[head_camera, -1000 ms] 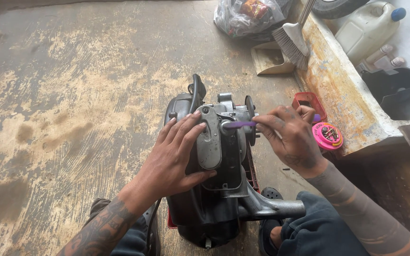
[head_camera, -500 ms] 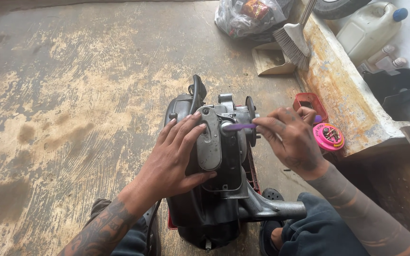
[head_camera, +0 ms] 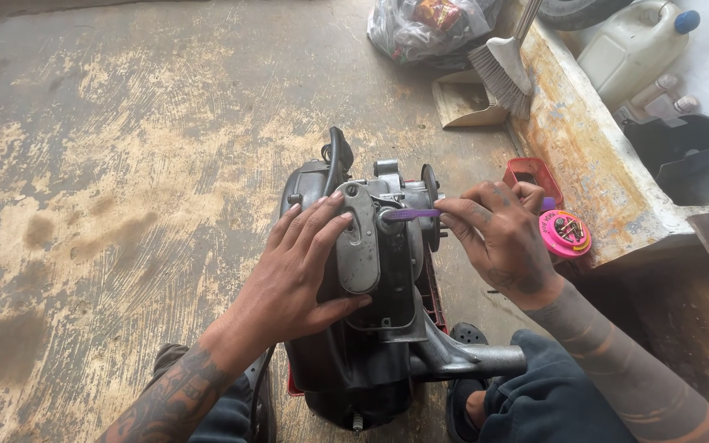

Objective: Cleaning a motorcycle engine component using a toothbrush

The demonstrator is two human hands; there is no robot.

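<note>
Engine block [head_camera: 371,328], dark and greasy, standing on end on stained concrete floor [head_camera: 108,164], between the knees, over a red base [head_camera: 432,287]. Grey metal cover plate [head_camera: 360,242] on its upper face.

Head view: left hand [head_camera: 293,275] spread flat, fingers extended, palm pressed against the engine's left side, fingertips touching the cover plate's edge. Right hand [head_camera: 502,238] curled around a purple-handled brush [head_camera: 412,214], pinched between thumb and fingers, brush head touching the metal just right of the cover plate. Pink round tin [head_camera: 565,233] just beside the right hand, against the foot of a rusty painted ledge [head_camera: 584,148]. Small red tray [head_camera: 532,174] behind the hand. Farther off: hand broom [head_camera: 502,74] leaning over a dustpan [head_camera: 465,102], plastic bag [head_camera: 428,29], white jug [head_camera: 629,49].
</note>
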